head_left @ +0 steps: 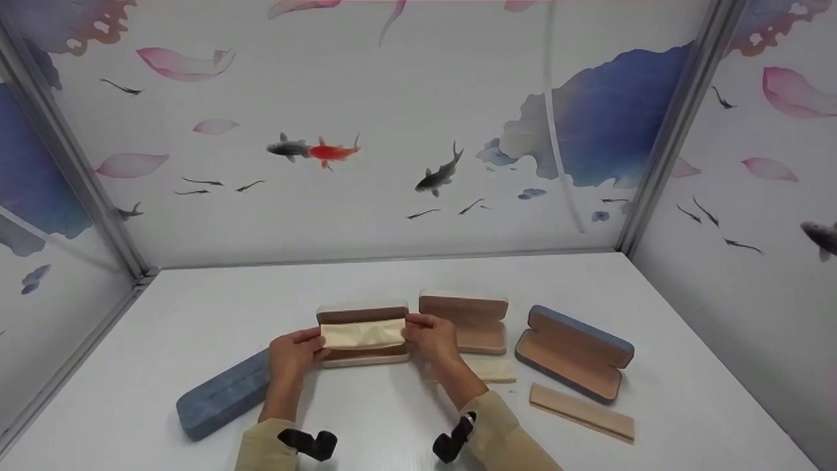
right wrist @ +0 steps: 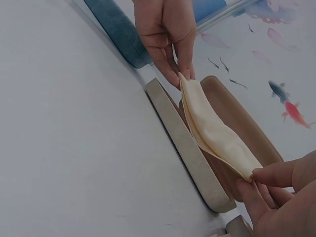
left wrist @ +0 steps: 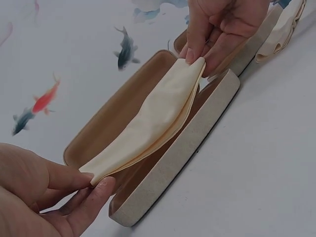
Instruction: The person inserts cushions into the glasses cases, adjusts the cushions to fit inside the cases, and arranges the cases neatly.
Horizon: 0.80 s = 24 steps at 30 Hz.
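Note:
A folded cream cloth (head_left: 363,333) is stretched lengthwise over an open pale glasses case (head_left: 365,360) with a brown lining. My left hand (head_left: 291,355) pinches the cloth's left end between thumb and fingers. At the other end, my right hand (head_left: 435,340) pinches it the same way. In the left wrist view, the cloth (left wrist: 153,113) sags a little in the middle, its layered lower edge hanging over the case's hollow. The right wrist view has the case's pale front wall (right wrist: 182,148) on the table, its lid tilted back behind the cloth.
Right of my hands stand a second open pale case (head_left: 480,335) and an open blue case (head_left: 575,360). Before them lie another cream cloth (head_left: 495,370) and a folded tan cloth (head_left: 582,413). A closed blue case (head_left: 222,396) lies beside my left forearm. Printed panels wall the table (head_left: 379,425).

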Each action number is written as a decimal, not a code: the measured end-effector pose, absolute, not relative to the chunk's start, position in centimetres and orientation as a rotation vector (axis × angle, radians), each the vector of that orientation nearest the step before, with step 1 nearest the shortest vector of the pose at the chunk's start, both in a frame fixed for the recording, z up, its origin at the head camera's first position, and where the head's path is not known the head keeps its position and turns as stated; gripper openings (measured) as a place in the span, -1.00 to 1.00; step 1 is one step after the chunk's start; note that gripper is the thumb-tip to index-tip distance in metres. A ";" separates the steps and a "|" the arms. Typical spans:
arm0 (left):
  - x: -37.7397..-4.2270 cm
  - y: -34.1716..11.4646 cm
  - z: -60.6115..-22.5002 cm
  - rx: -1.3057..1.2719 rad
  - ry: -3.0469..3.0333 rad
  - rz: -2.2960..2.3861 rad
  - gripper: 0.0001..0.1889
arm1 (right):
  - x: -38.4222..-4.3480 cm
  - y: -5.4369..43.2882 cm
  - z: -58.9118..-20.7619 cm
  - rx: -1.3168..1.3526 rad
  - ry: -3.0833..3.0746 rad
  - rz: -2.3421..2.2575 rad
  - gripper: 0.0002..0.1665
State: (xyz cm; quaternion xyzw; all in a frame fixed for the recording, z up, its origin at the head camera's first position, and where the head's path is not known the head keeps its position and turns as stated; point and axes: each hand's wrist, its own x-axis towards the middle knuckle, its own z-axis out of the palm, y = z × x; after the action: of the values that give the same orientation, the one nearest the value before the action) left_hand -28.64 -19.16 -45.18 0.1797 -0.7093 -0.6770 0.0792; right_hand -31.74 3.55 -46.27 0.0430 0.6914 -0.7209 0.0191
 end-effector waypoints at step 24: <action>-28.6 -19.1 -45.1 0.500 -2.211 -1.980 -0.64 | -31.8 3.3 -46.4 0.119 2.164 -2.240 -0.66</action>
State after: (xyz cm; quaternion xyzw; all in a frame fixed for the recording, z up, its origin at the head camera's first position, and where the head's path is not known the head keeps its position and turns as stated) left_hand -28.61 -19.13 -45.12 0.1656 -0.7329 -0.6565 0.0659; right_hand -31.79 3.27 -46.39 0.0381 0.6941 -0.7188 0.0124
